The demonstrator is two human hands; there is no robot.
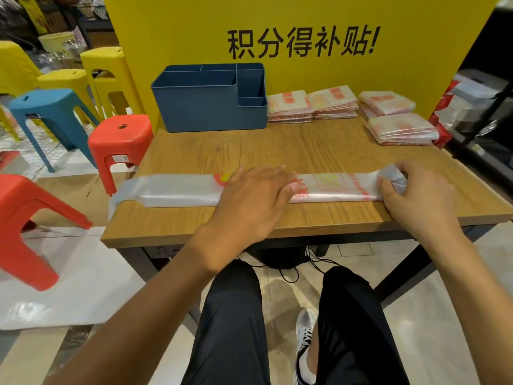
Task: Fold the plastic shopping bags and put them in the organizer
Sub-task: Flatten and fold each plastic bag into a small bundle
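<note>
A clear plastic bag [177, 190] with red print lies folded into a long narrow strip across the near part of the wooden table [249, 151]. Its left end hangs over the table's left edge. My left hand [255, 190] presses flat on the strip's middle, fingers straight. My right hand [416, 190] grips the bunched right end of the bag between thumb and fingers. The blue organizer [208, 107], with several compartments that look empty, stands at the back left of the table.
Several stacks of folded bags [333, 102] lie at the back right, against a yellow board [305, 23]. Red [119, 140], blue [47, 107] and yellow stools stand left of the table. A shelf rack [485, 107] stands on the right.
</note>
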